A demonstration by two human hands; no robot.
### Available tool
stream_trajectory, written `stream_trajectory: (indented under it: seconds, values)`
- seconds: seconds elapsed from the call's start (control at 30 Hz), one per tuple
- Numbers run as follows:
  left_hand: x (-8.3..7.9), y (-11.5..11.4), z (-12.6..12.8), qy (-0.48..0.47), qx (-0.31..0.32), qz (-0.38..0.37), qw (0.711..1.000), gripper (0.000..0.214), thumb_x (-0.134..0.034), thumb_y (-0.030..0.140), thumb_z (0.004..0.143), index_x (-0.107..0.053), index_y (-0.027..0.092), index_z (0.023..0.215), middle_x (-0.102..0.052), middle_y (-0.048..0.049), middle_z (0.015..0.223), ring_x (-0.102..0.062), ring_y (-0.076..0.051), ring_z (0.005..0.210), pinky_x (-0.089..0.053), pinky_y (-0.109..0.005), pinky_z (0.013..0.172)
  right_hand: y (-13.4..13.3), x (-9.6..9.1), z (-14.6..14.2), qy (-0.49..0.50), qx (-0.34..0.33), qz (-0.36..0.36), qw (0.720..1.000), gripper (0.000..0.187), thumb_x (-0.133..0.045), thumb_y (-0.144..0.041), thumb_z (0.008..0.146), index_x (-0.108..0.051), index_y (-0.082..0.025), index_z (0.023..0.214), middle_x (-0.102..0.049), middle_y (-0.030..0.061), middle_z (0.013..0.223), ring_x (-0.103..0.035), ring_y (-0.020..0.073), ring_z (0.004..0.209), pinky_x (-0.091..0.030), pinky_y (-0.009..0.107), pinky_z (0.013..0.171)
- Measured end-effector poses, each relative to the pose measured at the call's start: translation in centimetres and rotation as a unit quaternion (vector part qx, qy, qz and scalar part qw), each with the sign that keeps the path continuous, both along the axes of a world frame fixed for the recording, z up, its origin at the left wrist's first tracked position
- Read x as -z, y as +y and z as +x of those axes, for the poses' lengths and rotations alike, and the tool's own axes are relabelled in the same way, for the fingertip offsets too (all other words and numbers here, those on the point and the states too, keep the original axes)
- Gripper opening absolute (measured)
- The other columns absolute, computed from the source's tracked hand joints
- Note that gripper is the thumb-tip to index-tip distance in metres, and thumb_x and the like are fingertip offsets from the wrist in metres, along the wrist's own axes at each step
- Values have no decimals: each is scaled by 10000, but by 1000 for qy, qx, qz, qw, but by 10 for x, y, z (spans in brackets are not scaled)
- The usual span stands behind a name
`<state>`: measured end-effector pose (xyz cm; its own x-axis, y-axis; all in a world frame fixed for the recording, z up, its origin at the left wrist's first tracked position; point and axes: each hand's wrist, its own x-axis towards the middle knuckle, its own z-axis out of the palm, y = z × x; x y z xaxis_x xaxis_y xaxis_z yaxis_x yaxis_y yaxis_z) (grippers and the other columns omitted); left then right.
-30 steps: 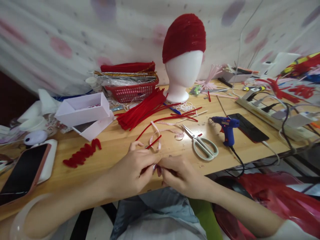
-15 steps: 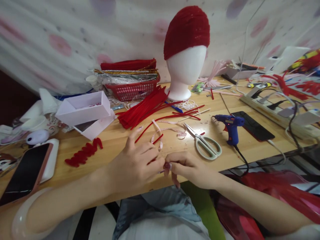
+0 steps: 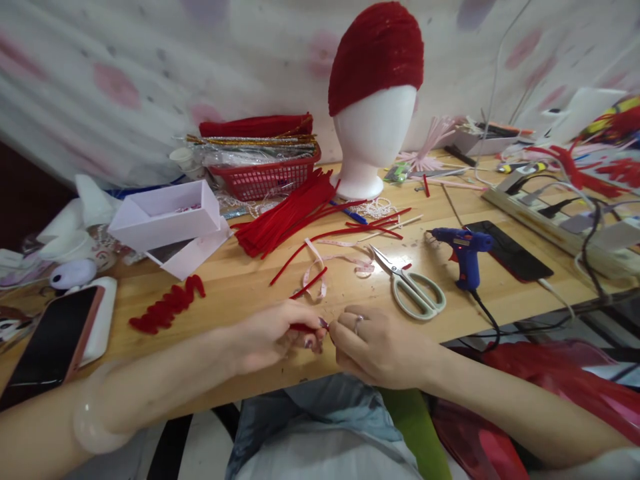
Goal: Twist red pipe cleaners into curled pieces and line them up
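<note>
Close together over the table's front edge, both hands work on a short red pipe cleaner (image 3: 303,327). My left hand (image 3: 280,337) pinches it between thumb and fingers, and part of it shows under the thumb. My right hand (image 3: 373,343), with a ring on one finger, is closed at its other end; the fingers cover most of that end. Just beyond lie a loose red pipe cleaner (image 3: 309,284) and a curled pink measuring tape (image 3: 323,288). Scissors (image 3: 417,293) with pale green handles rest right of the hands, blades partly closed. A zigzag-bent red pipe cleaner (image 3: 167,307) lies to the left.
A red bundle of pipe cleaners (image 3: 285,217) lies before a red basket (image 3: 265,180). Behind stands a white foam head (image 3: 373,140) in a red cap. Rightward are a blue glue gun (image 3: 465,253), a phone (image 3: 510,252) and a power strip (image 3: 555,223). A white box (image 3: 165,220) stands left.
My left hand has turned over and lowered, its raised index finger now folded in. My right hand has curled and rolled so its knuckles face up. The view has shifted slightly.
</note>
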<state>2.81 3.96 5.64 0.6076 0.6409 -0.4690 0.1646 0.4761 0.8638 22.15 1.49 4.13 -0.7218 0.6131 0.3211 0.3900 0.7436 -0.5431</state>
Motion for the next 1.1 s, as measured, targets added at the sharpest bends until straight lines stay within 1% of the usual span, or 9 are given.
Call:
stream_trajectory:
  seconds: [0.07, 0.13, 0.23, 0.33, 0.47, 0.73, 0.83, 0.97, 1.1]
  values:
    - [-1, 2, -2, 0, 22, 2, 1000, 218, -550, 265, 726, -617, 206, 527, -595, -30, 550, -510, -141, 504, -404, -272, 515, 0, 2, 1, -10, 3, 30, 999, 167, -444, -110, 848, -515, -202, 727, -508, 23, 635, -373, 149, 551, -283, 281, 516]
    - [-5, 4, -5, 61, 63, 171, 981, 208, -555, 288, 796, -671, 206, 645, -662, -44, 636, -605, -179, 626, -466, -317, 642, 1, 2, 3, 13, 10, -12, 1000, 174, -437, -107, 848, -506, -203, 720, -506, 11, 628, -397, 143, 553, -295, 273, 522]
    - [-10, 1, -12, 173, 98, 528, 825, 160, -564, 243, 862, -705, 225, 936, -733, -53, 927, -652, -239, 947, -373, -481, 991, 2, 2, 6, 85, 42, -207, 974, 204, -424, -127, 860, -502, -194, 685, -505, -21, 590, -471, 115, 531, -335, 237, 513]
    - [-7, -6, -16, 194, 97, 718, 662, 229, -522, 151, 904, -686, 259, 1022, -744, -9, 985, -637, -228, 1057, -104, -559, 1129, 4, 5, 6, 188, 40, -447, 873, 213, -436, -190, 878, -554, -167, 702, -553, -26, 603, -577, 108, 509, -428, 223, 513]
    - [0, -18, -17, 185, 54, 757, 624, 324, -457, 67, 912, -686, 293, 950, -759, 49, 924, -639, -188, 1048, -62, -522, 1144, 2, 13, 2, 289, 7, -595, 750, 211, -522, -237, 854, -604, -132, 690, -605, -9, 644, -582, 91, 465, -488, 221, 478]
    - [0, -27, -10, 206, 85, 817, 532, 253, -501, 115, 907, -669, 258, 783, -699, 52, 701, -642, -190, 926, -47, -522, 1152, -2, 22, -3, 300, -8, -688, 660, 117, -575, -196, 748, -599, -128, 656, -629, -8, 592, -514, 65, 385, -432, 168, 362]
    - [-1, -22, -13, 195, 126, 844, 484, 231, -480, 161, 907, -611, 230, 729, -639, 63, 625, -590, -156, 761, -68, -525, 1131, -2, 20, -2, 278, -32, -677, 681, 156, -601, -244, 778, -597, -125, 678, -636, -1, 627, -476, 50, 357, -423, 181, 364]
    - [4, -23, -14, 162, 74, 773, 608, 188, -464, 158, 887, -553, 200, 726, -613, 54, 630, -537, -135, 681, -212, -458, 1001, -8, 7, -4, 240, -31, -556, 795, 209, -508, -268, 860, -579, -134, 715, -587, 3, 659, -557, 94, 450, -450, 217, 442]
    - [9, -28, -9, 190, -5, 671, 717, 251, -414, 141, 906, -533, 186, 689, -584, 29, 640, -535, -145, 689, -283, -398, 862, -16, 3, -14, 173, 79, -247, 950, 237, -426, -144, 863, -407, -191, 631, -404, -49, 567, -448, 90, 505, -335, 217, 509]
